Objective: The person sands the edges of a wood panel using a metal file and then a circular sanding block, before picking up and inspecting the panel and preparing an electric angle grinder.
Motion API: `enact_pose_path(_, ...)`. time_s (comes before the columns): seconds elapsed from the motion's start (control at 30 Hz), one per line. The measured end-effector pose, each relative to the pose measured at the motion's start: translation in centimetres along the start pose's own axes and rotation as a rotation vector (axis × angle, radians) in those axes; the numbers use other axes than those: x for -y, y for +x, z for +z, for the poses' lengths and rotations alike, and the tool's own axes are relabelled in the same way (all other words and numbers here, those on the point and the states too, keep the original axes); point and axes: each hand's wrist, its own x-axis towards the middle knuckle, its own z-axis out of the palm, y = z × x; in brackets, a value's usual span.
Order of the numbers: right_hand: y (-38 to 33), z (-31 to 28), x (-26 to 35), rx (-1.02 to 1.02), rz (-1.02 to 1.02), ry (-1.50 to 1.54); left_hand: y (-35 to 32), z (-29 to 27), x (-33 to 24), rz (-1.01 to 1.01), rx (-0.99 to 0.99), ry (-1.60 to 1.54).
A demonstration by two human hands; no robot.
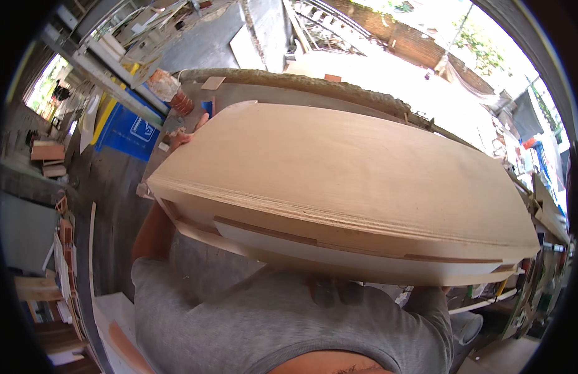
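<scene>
A stack of plywood sheets is carried against the chest, its far left corner gripped by the left hand. The right hand is hidden. A blue sign lies beyond, left, on open grey floor.

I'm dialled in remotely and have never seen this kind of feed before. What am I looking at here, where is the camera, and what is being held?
There is no machine here: a person works with bare hands. The one picture comes from a wide fisheye camera worn on the head, looking down, so straight edges bend near the rim. The big pale shape is a stack of plywood sheets carried flat against the person's grey shirt. The left hand grips the stack's far left edge, fingers over the top. The right hand is hidden beneath the sheets. Beyond lies a grey bench, with a blue panel on the floor to its left.
</scene>
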Motion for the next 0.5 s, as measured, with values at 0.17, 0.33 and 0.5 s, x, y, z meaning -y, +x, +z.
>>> enact_pose_path(0.17, 1.1, 2.5, -2.1, 0.063, 0.062, -0.071, 1.6, -0.5, 0.1, 0.03, -0.001, 0.023)
enact_pose_path(0.33, 2.3, 5.6, -4.3, 0.144, 0.126, -0.142, 1.5, -1.8, 0.4, 0.07, -0.028, 0.014)
enact_pose_path(0.5, 3.6, 8.3, -6.2, 0.218, 0.177, -0.21, 2.6, -8.0, 2.2, 0.179, -0.021, 0.029)
